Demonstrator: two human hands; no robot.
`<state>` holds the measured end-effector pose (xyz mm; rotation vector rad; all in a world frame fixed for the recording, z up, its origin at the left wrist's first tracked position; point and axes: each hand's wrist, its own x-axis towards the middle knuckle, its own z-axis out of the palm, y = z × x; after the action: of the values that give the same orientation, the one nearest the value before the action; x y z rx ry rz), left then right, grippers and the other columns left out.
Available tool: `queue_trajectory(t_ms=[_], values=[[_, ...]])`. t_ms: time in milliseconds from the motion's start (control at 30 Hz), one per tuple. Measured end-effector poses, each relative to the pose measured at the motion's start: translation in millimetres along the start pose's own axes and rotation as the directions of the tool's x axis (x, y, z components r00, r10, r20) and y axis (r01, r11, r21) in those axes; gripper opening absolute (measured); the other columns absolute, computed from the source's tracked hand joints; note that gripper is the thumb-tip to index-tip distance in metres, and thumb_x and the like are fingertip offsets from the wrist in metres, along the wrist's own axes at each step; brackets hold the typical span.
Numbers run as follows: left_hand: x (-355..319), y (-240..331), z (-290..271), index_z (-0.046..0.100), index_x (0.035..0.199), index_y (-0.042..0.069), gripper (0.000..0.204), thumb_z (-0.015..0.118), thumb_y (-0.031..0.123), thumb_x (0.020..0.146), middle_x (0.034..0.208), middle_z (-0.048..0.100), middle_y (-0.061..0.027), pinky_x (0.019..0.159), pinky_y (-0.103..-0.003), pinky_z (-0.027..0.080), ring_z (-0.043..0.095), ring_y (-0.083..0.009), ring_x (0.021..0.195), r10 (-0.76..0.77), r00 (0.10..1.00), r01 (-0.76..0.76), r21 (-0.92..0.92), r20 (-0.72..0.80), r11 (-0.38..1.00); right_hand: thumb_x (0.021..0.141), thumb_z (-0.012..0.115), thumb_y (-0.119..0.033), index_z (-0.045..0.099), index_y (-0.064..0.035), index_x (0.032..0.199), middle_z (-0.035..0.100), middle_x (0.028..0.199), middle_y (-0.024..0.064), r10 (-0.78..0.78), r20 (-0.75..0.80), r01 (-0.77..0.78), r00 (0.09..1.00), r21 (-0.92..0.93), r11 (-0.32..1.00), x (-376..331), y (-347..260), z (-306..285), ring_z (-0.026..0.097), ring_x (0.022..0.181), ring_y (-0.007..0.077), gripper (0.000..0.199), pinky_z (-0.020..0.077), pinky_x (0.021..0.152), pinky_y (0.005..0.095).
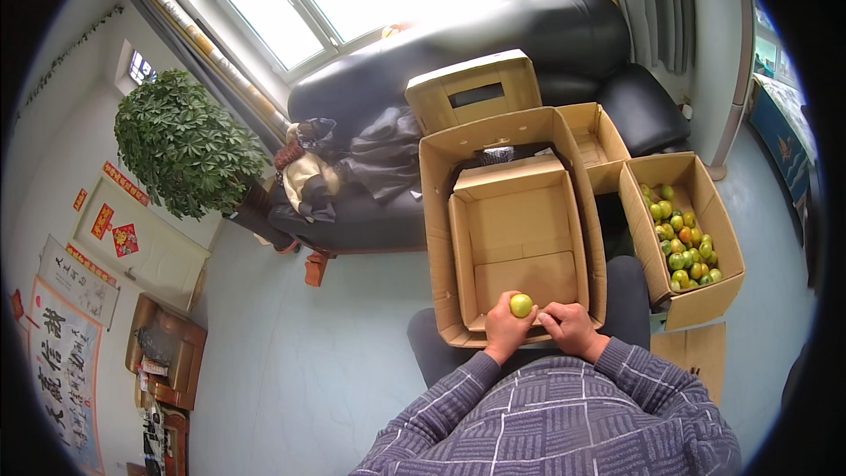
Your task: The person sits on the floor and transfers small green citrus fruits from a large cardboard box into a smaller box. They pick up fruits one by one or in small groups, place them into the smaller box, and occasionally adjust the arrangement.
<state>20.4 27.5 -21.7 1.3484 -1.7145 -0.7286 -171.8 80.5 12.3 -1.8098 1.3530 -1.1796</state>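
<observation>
A yellow-green tomato (521,305) sits in my left hand (504,330), whose fingers are wrapped round it. Close beside it on the right is my right hand (573,330), its fingers curled and pinched toward the left hand. Whatever the right fingers may hold is too small to tell. Both hands are above the near edge of a small cardboard box (520,220), which stands inside a larger cardboard box (438,185) in front of me. To the right, another carton (718,247) holds many green, yellow and reddish tomatoes (686,242).
Behind the boxes stands a black sofa (370,229) with clothes (383,150) on it. An upright carton (476,92) and another open carton (595,137) stand on the far side. A cardboard flap (692,357) lies low at my right. A leafy plant (181,145) is at the left.
</observation>
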Motion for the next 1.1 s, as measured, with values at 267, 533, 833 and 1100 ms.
queue_trajectory(t_ms=[267, 533, 833, 1100], values=[[0, -11, 4, 0.073, 0.133, 0.011, 0.057, 0.095, 0.033, 0.085, 0.107, 0.082, -0.0215, 0.085, -0.050, 0.064, 0.080, -0.0430, 0.101, -0.037, 0.987, 0.017, 0.128, 0.159, 0.992, 0.099, 0.079, -0.026, 0.080, -0.0055, 0.096, 0.078, 0.086, 0.0164, 0.062, 0.129, -0.053, 0.990, -0.078, 0.996, 2, 2, 0, 0.076, 0.078, 0.0381, 0.020, 0.0599, 0.070, 0.0459], [-3, -5, 4, 0.072, 0.138, 0.012, 0.059, 0.092, 0.030, 0.086, 0.100, 0.082, -0.0174, 0.080, -0.049, 0.063, 0.080, -0.0398, 0.094, -0.058, 0.974, 0.009, 0.218, 0.219, 0.976, 0.096, 0.080, -0.023, 0.080, -0.0052, 0.096, 0.078, 0.089, 0.0170, 0.060, 0.136, -0.049, 0.989, -0.081, 0.996, 2, 5, 1, 0.076, 0.080, 0.0379, 0.018, 0.0598, 0.072, 0.0470], [-6, -2, 5, 0.075, 0.132, 0.007, 0.048, 0.086, 0.031, 0.092, 0.096, 0.078, -0.0138, 0.078, -0.048, 0.062, 0.076, -0.0359, 0.089, 0.174, 0.978, -0.197, 0.230, 0.118, 0.953, 0.097, 0.081, -0.030, 0.081, -0.0062, 0.096, 0.076, 0.087, 0.0135, -0.041, -0.071, 0.026, 0.997, -0.201, 0.979, 2, 1, 4, 0.075, 0.080, 0.0350, 0.024, 0.0608, 0.075, 0.0476], [-5, 0, 4, 0.079, 0.108, 0.008, 0.040, 0.067, 0.047, 0.104, 0.102, 0.080, -0.0213, 0.081, -0.058, 0.060, 0.076, -0.0451, 0.098, 0.002, 0.893, -0.187, 0.368, 0.450, 0.911, 0.103, 0.066, -0.061, 0.081, -0.0073, 0.086, 0.077, 0.080, 0.0147, -0.035, 0.198, 0.144, 0.980, -0.569, 0.810, -1, 10, -10, 0.076, 0.079, 0.0368, 0.058, 0.0593, 0.071, 0.0502]])
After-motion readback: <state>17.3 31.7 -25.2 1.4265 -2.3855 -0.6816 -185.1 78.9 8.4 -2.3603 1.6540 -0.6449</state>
